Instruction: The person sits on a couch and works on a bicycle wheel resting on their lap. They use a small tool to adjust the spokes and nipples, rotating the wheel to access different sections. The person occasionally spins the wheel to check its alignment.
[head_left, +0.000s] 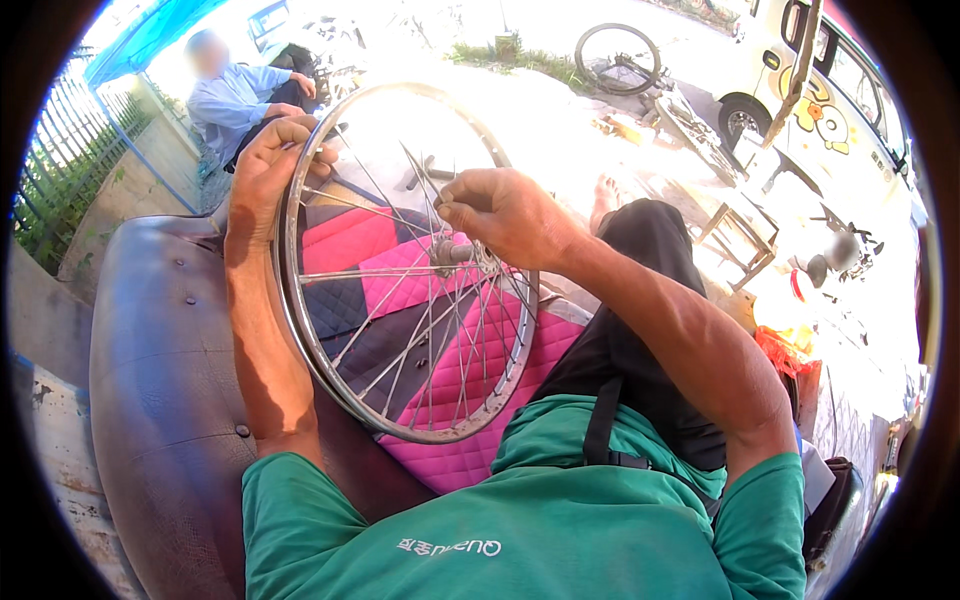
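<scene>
A padded brown leather seat (165, 330) lies left. The left hand (275, 165) grips the far-left rim of a round silver metal bicycle wheel (452, 254), tilted over pink-and-dark quilted fabric (465, 345). Rightward, the right hand (515, 212) pinches a thin metal spoke (419, 170) near the hub.

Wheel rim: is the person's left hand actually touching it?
Touching. The head view shows the left hand at the upper left of the wheel rim, its fingers curled around the edge.
</scene>
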